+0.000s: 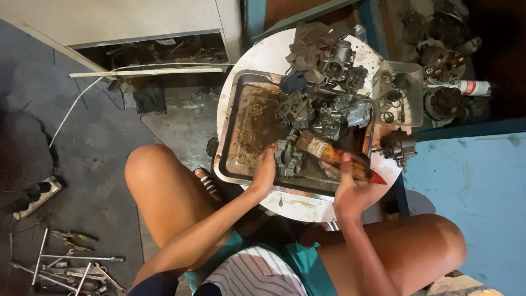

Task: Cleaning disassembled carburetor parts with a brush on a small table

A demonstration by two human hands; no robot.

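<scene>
Round white bench (285, 205), carrying a shallow rectangular steel tray (241, 131) stained with brown oil. Inside, near the front edge, a small grey metal carburettor body (288, 156), steadied by the left hand (265, 170), grip closed on its side. Right hand (350, 189), grip closed around an orange-handled paintbrush (334, 156), bristles toward the part. Seemingly the scrubbing step; calls next for turning the part to dirty faces.

Loose wrenches (60, 268) & pliers (74, 239) are seen on floor near left. Power strip (35, 197) sits further left. Spray can (466, 87) is lying far right. Clear tub (402, 93) w/ small parts beside tray.
</scene>
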